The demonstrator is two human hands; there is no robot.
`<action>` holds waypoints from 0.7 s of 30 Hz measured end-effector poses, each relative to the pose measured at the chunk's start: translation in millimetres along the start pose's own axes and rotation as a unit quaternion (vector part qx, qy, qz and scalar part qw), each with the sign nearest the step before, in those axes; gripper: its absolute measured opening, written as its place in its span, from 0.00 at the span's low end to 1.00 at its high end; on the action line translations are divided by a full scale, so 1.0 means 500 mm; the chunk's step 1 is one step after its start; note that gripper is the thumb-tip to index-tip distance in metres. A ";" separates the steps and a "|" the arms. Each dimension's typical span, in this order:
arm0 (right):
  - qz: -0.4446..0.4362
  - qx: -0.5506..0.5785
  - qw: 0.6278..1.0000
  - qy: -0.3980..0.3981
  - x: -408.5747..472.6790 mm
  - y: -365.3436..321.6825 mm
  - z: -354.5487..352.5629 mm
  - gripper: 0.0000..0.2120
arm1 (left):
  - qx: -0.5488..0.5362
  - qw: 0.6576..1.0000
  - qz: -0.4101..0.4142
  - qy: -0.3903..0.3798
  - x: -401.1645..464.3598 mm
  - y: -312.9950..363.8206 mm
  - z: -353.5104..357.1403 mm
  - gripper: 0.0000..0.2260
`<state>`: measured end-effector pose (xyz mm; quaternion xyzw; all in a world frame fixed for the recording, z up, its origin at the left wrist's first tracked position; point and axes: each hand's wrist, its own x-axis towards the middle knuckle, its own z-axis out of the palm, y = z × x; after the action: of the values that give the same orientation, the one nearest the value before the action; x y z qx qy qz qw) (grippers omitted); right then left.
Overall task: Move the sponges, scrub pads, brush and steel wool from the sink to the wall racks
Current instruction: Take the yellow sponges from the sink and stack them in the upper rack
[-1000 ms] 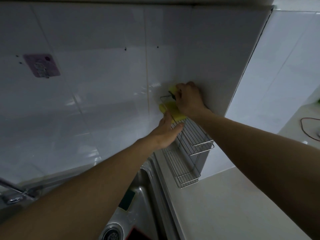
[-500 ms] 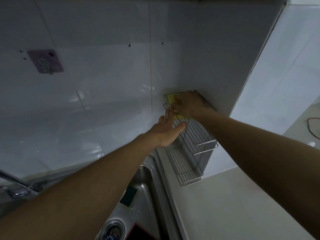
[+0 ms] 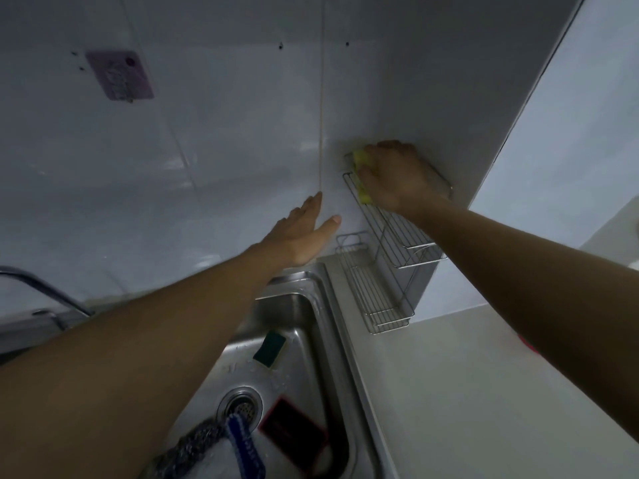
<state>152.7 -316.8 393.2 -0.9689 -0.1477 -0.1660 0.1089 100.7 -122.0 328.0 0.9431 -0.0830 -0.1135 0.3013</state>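
Right hand (image 3: 394,178) grips yellow sponge (image 3: 361,167) in upper rack (image 3: 390,223); left hand (image 3: 301,233), at eight o'clock, spread empty.

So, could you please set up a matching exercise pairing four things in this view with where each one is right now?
Things:
1. yellow sponge
2. green scrub pad
3. left hand
4. lower wire rack

Places:
A. lying in the sink
B. mounted on the wall just above the counter
C. under the right hand at the upper wire rack
D. open, against the wall tiles

Pairs: 1-C, 2-A, 3-D, 4-B
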 end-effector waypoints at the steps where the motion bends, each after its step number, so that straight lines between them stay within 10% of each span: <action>1: -0.004 0.010 1.000 0.013 -0.005 -0.011 0.007 0.22 | 0.001 1.000 -0.010 0.001 -0.010 -0.016 0.002 0.34; 21: -0.008 0.084 0.986 -0.143 -0.193 -0.135 0.242 0.29 | 0.041 0.987 -0.147 0.040 -0.158 -0.284 0.147 0.32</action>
<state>79.0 -246.4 258.8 -0.9687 -0.1832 -0.0139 0.1668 17.8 -30.3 199.1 0.9605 0.0643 -0.1153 0.2450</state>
